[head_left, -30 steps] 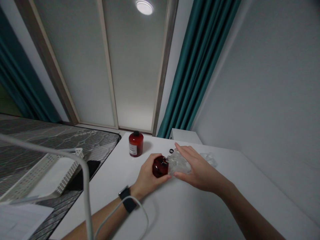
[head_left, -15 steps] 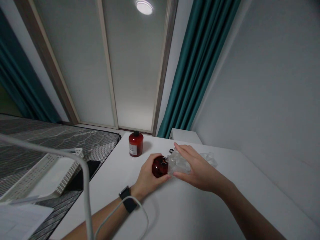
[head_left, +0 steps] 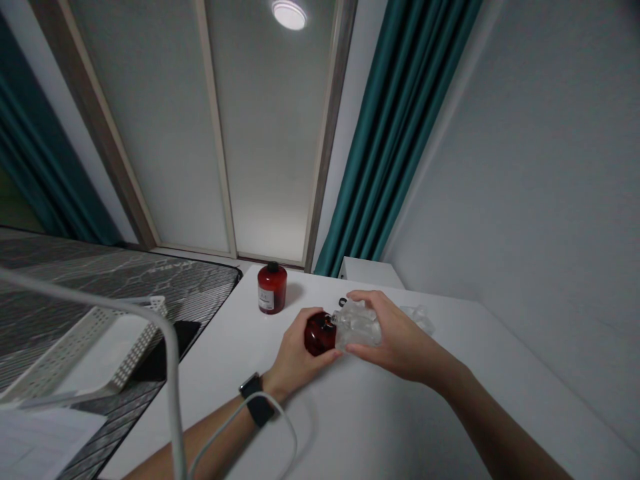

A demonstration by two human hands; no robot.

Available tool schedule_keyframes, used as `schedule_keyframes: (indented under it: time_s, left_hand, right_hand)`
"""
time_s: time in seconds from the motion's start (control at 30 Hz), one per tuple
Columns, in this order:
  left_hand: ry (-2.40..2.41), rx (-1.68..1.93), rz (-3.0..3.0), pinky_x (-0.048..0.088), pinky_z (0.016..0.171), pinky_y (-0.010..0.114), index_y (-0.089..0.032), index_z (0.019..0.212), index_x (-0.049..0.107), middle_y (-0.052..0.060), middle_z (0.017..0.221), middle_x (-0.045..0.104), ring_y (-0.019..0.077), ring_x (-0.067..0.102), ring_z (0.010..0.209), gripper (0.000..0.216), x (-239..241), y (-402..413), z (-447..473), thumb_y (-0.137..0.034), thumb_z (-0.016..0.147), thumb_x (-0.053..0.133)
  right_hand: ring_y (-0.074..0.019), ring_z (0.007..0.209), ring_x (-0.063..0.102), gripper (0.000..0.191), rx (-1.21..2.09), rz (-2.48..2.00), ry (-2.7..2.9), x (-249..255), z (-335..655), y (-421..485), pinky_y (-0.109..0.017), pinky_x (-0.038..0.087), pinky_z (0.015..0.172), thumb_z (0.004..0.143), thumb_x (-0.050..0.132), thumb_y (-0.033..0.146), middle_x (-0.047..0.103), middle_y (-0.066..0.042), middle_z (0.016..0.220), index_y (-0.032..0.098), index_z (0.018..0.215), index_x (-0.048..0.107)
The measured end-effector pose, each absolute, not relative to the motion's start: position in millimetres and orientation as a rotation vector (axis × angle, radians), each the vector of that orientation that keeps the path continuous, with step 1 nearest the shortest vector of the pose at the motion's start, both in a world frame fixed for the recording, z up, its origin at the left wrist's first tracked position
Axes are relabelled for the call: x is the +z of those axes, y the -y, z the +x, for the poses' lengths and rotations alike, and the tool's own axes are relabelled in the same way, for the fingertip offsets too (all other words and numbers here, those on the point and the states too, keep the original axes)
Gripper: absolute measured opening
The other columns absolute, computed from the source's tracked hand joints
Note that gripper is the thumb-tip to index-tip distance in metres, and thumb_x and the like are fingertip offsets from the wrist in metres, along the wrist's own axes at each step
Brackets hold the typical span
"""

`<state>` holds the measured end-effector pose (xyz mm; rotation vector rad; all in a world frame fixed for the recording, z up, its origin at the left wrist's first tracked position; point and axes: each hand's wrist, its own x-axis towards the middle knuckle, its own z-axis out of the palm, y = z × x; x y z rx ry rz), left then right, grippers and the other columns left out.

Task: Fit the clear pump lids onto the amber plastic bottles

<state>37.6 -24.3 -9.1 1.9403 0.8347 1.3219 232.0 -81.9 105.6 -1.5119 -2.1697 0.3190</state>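
Observation:
My left hand (head_left: 298, 350) is wrapped round a dark red, glossy round bottle (head_left: 319, 335) lying tilted just above or on the white table (head_left: 350, 420). Against the bottle's right side is a piece of clear, crinkled plastic (head_left: 358, 325), and my right hand (head_left: 395, 340) grips it between thumb and fingers. The palm side of that hand is hidden. A small black ring (head_left: 343, 302) rests on the table just beyond the hands. Behind my right hand, more clear plastic (head_left: 421, 319) shows.
A red bottle with a black cap and white label (head_left: 273, 289) stands upright toward the table's far left corner. A white perforated basket (head_left: 125, 347) sits left of the table, beside papers (head_left: 45, 440). A pale cable (head_left: 173, 373) crosses in front of my left arm.
The fingers of my right hand have lowered and curled closer round the clear plastic. My left hand and the dark red bottle stay in place.

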Motion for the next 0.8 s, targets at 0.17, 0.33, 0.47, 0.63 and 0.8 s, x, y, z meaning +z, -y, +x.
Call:
schedule_keyframes:
  time_s: [0.17, 0.33, 0.47, 0.63, 0.8]
  left_hand:
    - [-0.835, 1.328, 1.935, 0.051, 0.095, 0.043, -0.021, 0.123, 0.049, 0.008, 0.117, 0.061, 0.0254, 0.062, 0.106, 0.059, -10.5, 24.4, 37.6, -0.026, 0.071, 0.077]
    - [-0.830, 1.327, 1.924, 0.051, 0.095, 0.042, -0.020, 0.123, 0.049, 0.007, 0.116, 0.061, 0.0248, 0.062, 0.105, 0.059, -10.1, 24.8, 37.9, -0.026, 0.071, 0.077]
    - [-0.832, 1.332, 1.925, 0.051, 0.095, 0.042, -0.020, 0.122, 0.049, 0.008, 0.116, 0.061, 0.0252, 0.062, 0.105, 0.059, -9.2, 25.0, 37.7, -0.028, 0.071, 0.077]
    - [-0.818, 1.344, 1.930, 0.050, 0.095, 0.041, -0.020, 0.122, 0.049, 0.008, 0.115, 0.060, 0.0248, 0.062, 0.104, 0.058, -9.8, 24.6, 38.1, -0.028, 0.072, 0.077]
    - [-0.817, 1.340, 1.921, 0.050, 0.096, 0.041, -0.020, 0.123, 0.048, 0.008, 0.116, 0.060, 0.0248, 0.062, 0.105, 0.059, -10.5, 24.4, 38.6, -0.028, 0.072, 0.077]
  right_hand:
    - [-0.0292, 0.123, 0.056, 0.064, 0.317, -1.491, 2.167, 105.2, 232.0, 82.2, -0.047, 0.046, 0.105, 0.076, 0.074, 0.029, 0.055, -0.012, 0.132, 0.024, 0.132, 0.042]
    - [-0.0293, 0.125, 0.055, 0.063, 0.305, -1.489, 2.175, 106.3, 232.2, 82.4, -0.048, 0.046, 0.105, 0.077, 0.073, 0.029, 0.056, -0.012, 0.130, 0.025, 0.132, 0.043]
    - [-0.0288, 0.124, 0.055, 0.064, 0.297, -1.486, 2.185, 106.6, 231.7, 82.5, -0.048, 0.046, 0.106, 0.078, 0.073, 0.029, 0.055, -0.013, 0.131, 0.023, 0.132, 0.041]
    - [-0.0286, 0.127, 0.053, 0.062, 0.268, -1.462, 2.212, 106.9, 232.0, 83.1, -0.048, 0.046, 0.107, 0.079, 0.073, 0.028, 0.054, -0.013, 0.132, 0.023, 0.130, 0.040]
    - [-0.0291, 0.127, 0.052, 0.056, 0.229, -1.411, 2.229, 107.8, 232.0, 83.0, -0.048, 0.046, 0.106, 0.078, 0.073, 0.027, 0.054, -0.013, 0.131, 0.024, 0.125, 0.042]
